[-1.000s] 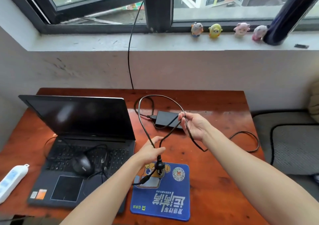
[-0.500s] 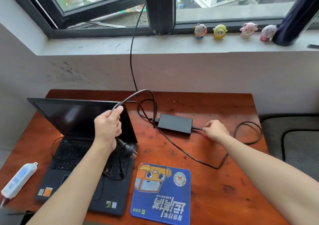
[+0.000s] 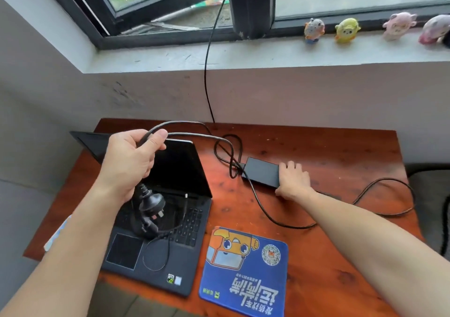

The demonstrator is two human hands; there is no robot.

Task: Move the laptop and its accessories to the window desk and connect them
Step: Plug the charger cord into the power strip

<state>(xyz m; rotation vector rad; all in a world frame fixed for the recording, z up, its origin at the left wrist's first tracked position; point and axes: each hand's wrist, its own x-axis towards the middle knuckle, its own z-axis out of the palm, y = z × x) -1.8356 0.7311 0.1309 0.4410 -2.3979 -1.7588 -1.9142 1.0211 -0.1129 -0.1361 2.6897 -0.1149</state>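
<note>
An open black laptop [image 3: 180,170] stands on the left of the wooden desk [image 3: 316,151]. My left hand [image 3: 131,161] is raised over its screen and grips the black power cable [image 3: 185,123]. The cable's plug [image 3: 151,203] dangles below that hand, above the keyboard. A black mouse [image 3: 143,230] with its looped cord lies on the keyboard, partly hidden by the plug. My right hand [image 3: 293,181] rests on the right end of the black power adapter [image 3: 261,172], fingers laid flat. A blue mouse pad [image 3: 243,273] lies at the front.
A white power strip [image 3: 57,232] peeks out at the desk's left edge behind my left arm. Another black cable [image 3: 207,73] runs down from the window. Small figurines [image 3: 314,30] line the sill. More adapter cord [image 3: 389,195] loops at the right, beside a grey cushion [image 3: 428,195].
My left hand has carried the cable and plug from the mouse pad up over the laptop. My right hand let go of the cable and moved onto the adapter.
</note>
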